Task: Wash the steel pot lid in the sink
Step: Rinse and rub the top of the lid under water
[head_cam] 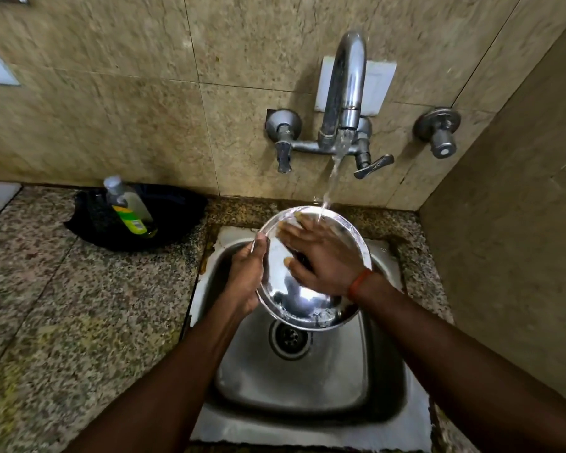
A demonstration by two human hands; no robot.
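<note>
Mottled beige tiles (111, 93) and a speckled granite counter (62, 305) surround a square, round-cornered steel sink (383, 371). Over its basin tilts the round, shiny steel pot lid (294, 299): the left hand (245, 273) grips its left rim, the right hand (321, 253) lies flat, fingers straight, on its face under water (335, 168) from the curved chrome tap (345, 86). Left of the sink, a black bowl (177, 207) holds a leaning bottle (128, 204).

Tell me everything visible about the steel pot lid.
The steel pot lid is round and shiny, with a low raised rim and bright reflections. It is held tilted above the sink, its far edge under the running water stream. The left hand grips its left rim; the right hand lies flat on its upward face, fingers spread.
</note>
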